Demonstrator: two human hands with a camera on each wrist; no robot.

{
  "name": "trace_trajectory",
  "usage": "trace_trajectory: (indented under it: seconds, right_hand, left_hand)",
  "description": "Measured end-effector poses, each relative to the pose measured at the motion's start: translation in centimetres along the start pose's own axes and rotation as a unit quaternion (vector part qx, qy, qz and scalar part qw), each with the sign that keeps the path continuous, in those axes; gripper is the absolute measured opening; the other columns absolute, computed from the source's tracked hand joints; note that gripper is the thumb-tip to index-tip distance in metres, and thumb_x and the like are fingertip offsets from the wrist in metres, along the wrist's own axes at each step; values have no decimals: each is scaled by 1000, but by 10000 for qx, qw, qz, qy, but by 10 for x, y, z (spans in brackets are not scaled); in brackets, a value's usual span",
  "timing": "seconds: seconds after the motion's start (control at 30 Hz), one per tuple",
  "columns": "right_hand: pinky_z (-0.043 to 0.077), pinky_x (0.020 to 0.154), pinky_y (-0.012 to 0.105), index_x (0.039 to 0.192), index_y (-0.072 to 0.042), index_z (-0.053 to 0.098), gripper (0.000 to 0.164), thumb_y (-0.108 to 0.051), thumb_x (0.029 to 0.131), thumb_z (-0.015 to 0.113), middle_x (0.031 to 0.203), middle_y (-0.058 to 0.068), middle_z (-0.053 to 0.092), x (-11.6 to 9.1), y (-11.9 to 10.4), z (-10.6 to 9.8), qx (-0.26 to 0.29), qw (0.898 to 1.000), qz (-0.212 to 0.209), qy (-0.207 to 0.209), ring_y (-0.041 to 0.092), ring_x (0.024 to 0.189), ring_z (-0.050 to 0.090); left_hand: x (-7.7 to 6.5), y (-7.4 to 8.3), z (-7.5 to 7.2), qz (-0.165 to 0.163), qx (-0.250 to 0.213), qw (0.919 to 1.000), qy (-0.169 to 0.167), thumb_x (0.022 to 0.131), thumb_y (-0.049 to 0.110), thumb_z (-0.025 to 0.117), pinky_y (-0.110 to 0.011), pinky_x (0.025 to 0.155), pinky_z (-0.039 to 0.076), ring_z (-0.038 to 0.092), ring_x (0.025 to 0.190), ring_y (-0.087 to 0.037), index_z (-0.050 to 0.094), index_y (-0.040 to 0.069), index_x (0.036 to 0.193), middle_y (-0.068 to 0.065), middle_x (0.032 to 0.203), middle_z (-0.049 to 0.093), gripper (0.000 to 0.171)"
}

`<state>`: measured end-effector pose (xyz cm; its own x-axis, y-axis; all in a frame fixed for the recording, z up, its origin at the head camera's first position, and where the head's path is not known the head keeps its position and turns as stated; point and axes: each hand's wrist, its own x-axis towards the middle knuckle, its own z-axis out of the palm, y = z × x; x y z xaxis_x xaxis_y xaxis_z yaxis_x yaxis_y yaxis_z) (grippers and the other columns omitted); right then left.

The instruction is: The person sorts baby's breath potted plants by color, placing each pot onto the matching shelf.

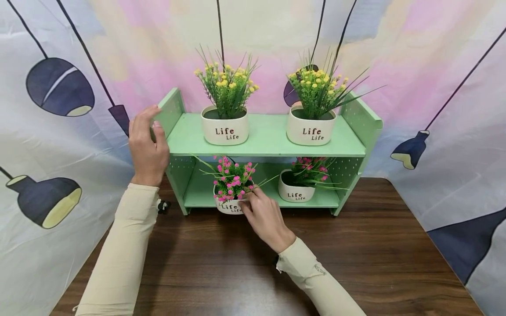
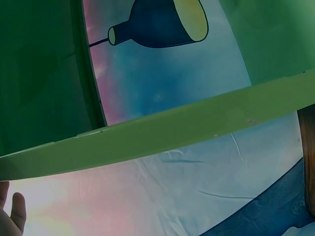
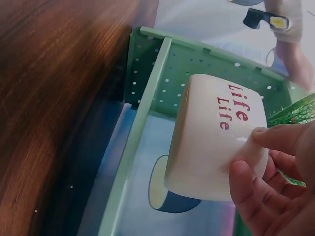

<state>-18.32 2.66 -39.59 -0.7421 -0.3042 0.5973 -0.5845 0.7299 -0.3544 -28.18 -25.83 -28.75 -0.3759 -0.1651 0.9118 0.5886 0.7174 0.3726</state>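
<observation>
My right hand (image 1: 265,216) pinches the rim of a white oval flowerpot (image 3: 216,142) lettered "Life", its thumb outside. Pink artificial flowers (image 1: 233,180) fill this pot, which sits at the front left of the green shelf's (image 1: 269,149) lower level and juts past its front edge. In the right wrist view the pot's base shows above the lower board. At the shelf's left side panel (image 1: 172,109), my left hand (image 1: 148,147) rests with its fingers bent loosely near the upper edge and holds nothing.
Two white pots with yellow flowers, a left one (image 1: 226,129) and a right one (image 1: 312,129), stand on the upper level. Another pink-flowered pot (image 1: 296,189) sits lower right. The shelf stands on a dark wooden table (image 1: 253,263) before a painted curtain (image 1: 269,26).
</observation>
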Motion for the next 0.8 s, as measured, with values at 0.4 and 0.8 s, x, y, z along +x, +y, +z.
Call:
trace_trajectory:
  seconds: [0.4, 0.8]
  right_hand:
    - [54, 57, 29, 105, -8, 80, 12, -17, 101, 73, 106, 3, 72, 16, 12, 19, 103, 9993, 276, -230, 15, 69, 68]
    - [56, 59, 34, 105, -13, 80, 10, -16, 102, 71, 106, 4, 72, 28, 18, 31, 150, 9986, 448, -238, 18, 72, 69]
  left_hand:
    - [-1, 0, 3, 9, -25, 10000, 16, 107, 19, 46, -49, 112, 42, 59, 131, -36, 69, 3, 131, -14, 140, 67, 36]
    - [0, -4, 4, 97, -56, 9999, 124, 107, 18, 46, -49, 114, 40, 60, 130, -37, 69, 1, 129, -16, 138, 68, 36]
